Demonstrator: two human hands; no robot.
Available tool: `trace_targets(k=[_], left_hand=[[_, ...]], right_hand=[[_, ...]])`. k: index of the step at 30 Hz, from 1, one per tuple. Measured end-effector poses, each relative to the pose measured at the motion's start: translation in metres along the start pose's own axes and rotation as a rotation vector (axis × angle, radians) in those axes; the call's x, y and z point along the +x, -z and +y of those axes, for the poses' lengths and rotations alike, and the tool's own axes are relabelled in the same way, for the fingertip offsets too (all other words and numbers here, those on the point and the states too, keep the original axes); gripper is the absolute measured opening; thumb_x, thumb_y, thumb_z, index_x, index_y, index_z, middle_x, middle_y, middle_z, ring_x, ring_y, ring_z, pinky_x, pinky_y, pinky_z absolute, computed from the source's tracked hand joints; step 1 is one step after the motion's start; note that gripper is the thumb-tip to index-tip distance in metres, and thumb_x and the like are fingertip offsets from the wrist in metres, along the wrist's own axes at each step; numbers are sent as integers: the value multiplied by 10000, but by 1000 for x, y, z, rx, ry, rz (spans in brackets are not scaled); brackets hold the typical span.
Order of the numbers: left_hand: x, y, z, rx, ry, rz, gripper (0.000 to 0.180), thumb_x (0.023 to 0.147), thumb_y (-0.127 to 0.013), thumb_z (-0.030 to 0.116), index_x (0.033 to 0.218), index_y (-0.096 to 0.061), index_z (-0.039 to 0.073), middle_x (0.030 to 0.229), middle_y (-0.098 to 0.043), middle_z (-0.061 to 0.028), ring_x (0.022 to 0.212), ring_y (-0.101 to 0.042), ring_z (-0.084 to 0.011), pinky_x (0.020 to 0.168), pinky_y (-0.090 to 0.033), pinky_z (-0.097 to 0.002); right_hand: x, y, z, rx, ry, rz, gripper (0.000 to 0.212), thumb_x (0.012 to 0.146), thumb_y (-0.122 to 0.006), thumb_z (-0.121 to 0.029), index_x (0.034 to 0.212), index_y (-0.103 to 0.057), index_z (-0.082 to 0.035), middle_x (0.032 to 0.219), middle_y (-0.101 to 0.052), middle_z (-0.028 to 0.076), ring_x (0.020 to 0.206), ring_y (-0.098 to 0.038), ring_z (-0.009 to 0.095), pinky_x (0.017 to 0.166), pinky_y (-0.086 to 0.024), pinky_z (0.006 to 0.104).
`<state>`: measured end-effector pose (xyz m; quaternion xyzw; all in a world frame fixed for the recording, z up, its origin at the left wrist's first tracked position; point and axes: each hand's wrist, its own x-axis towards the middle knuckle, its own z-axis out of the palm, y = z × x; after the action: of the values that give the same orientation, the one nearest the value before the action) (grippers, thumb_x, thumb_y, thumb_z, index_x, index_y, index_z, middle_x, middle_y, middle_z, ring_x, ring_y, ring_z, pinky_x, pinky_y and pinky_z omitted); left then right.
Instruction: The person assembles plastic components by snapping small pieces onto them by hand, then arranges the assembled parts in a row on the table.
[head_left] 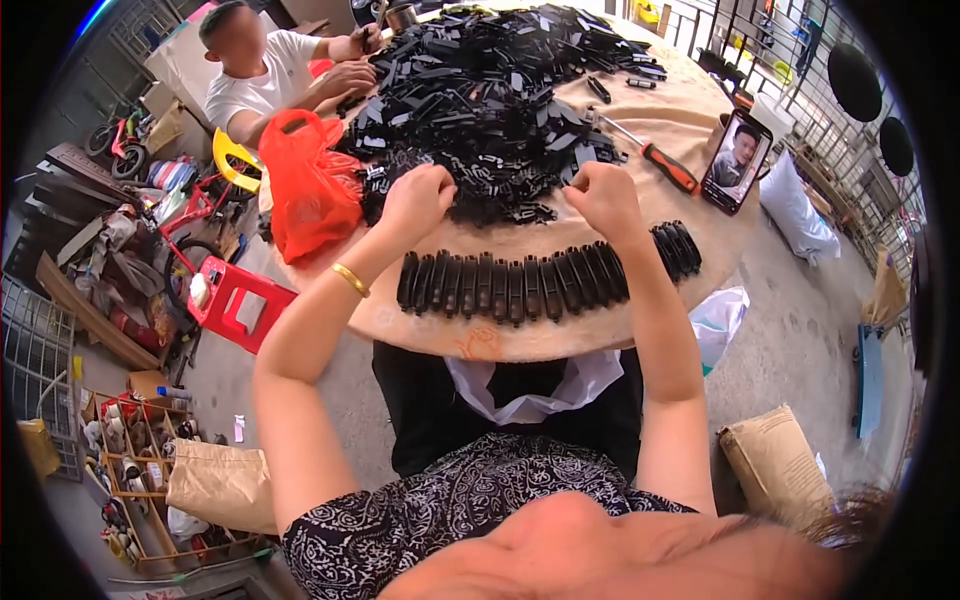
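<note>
My left hand (418, 203) is closed, its fingers curled at the near edge of a heap of small black plastic parts (495, 190). To the right of that heap, my right hand (606, 203) is also closed, thumb and fingers pinched together beside the black pieces. Whatever either hand holds is too small or hidden to make out. Between my forearms and the table's near edge, several long black plastic pieces (515, 288) stand side by side in a curved row, which continues past my right forearm. Behind, a large pile of flat black plastic pieces (470, 95) covers the table.
A red plastic bag (305, 190) lies at the table's left. A screwdriver (668, 168) and a propped phone (738, 162) are on the right of the cloth-covered round table (400, 328). Across sits a co-worker (262, 75), hands at the pile. A white bag (540, 400) hangs below the near edge.
</note>
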<state>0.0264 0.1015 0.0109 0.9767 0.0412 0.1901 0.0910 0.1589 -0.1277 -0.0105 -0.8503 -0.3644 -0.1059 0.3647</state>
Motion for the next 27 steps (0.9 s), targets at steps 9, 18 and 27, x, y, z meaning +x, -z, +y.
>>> trace_targets(k=[9,18,27], left_hand=[[38,6,44,-413,-99,-29,131,753,-610,70,870,-630,14,762,-577,-90,669,-558,-159,628,-449,-262],[95,-50,91,40,-553,-197,204,668,-577,8,872,-574,18,981,-558,-89,918,-486,-280,798,-432,-343],[100,-62,92,105,-674,-231,129,677,-544,29,796,-592,47,937,-553,-89,858,-514,-263,709,-447,-357]], right_hand=[[6,9,-1,369,-27,227,195,640,-702,-132,607,-564,3,558,-573,126,505,-572,216,490,-431,297],[4,15,-1,384,14,391,185,722,-660,-107,663,-533,14,530,-563,92,463,-527,112,443,-410,237],[9,11,8,813,-42,380,84,743,-628,-30,756,-576,35,651,-583,53,534,-501,60,485,-419,223]])
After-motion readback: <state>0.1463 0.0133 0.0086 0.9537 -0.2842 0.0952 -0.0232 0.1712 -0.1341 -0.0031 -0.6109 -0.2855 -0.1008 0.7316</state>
